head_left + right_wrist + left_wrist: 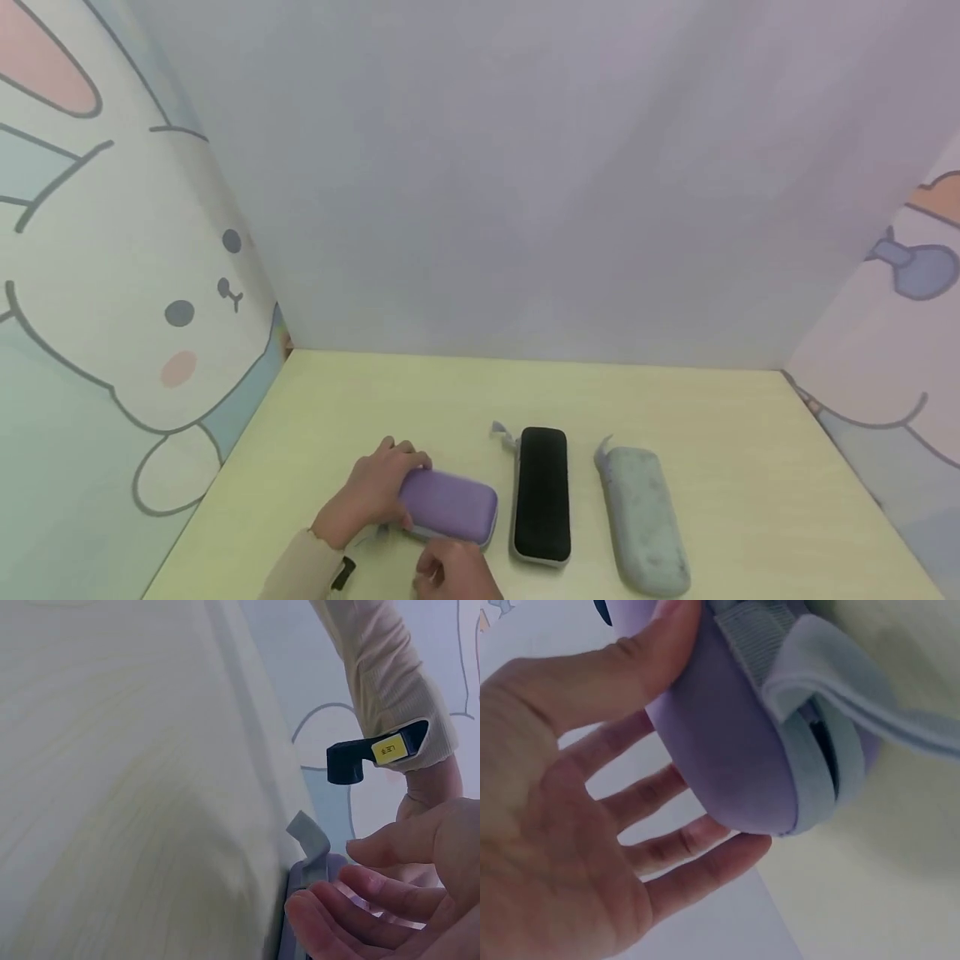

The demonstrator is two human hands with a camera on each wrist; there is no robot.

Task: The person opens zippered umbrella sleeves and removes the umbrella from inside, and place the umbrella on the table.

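A purple zip case (448,505) with a pale zip band lies at the front of the table, left of the middle. My left hand (378,483) grips its left end, thumb on the near side and fingers on the far side. In the left wrist view a pale fabric strap (847,682) hangs off the case's end beside the zip. Close by the near right corner of the case is my right hand (459,571), its fingers loosely bent. In the right wrist view those fingers overlap the case, near a grey strap tab (309,836), with a gap between thumb and index finger.
Right of the purple case lies a black-topped, pale-sided case (543,493) with a strap at its far end. Farther right is a mottled grey-green case (647,521). The pale yellow table (750,467) is bounded by a plain back panel (525,183) and cartoon-printed side panels (135,275).
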